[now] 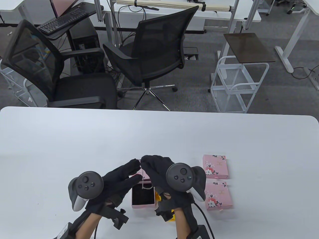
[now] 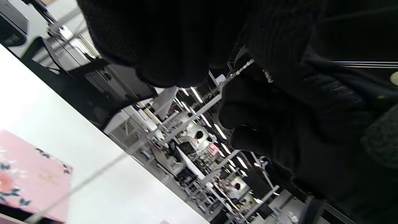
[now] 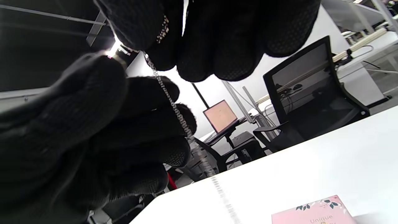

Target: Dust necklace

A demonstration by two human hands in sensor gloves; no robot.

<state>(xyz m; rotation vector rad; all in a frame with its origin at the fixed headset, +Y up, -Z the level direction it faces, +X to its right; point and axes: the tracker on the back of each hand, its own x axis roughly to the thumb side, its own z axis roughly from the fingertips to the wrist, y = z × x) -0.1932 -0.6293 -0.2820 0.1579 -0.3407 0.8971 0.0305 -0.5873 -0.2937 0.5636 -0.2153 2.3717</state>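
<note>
A thin silver necklace [image 1: 142,183] hangs from where my two hands meet, above an open pink box [image 1: 143,206] with black lining. My right hand [image 1: 145,160] pinches the chain's top end with curled fingertips. My left hand [image 1: 135,163] reaches in from the left, its thumb and index tip meeting the same spot. In the right wrist view the necklace [image 3: 174,107] drops from my right hand [image 3: 217,40] past my left hand [image 3: 93,124]. The left wrist view shows the necklace [image 2: 236,73] between my left hand [image 2: 161,56] and right hand [image 2: 295,124].
Two closed pink floral boxes [image 1: 215,166] [image 1: 219,196] lie to the right of my hands. A yellow item [image 1: 157,196] shows beside the open box, under my right wrist. Beyond the table's far edge stand two office chairs [image 1: 154,49] and a white cart [image 1: 236,84].
</note>
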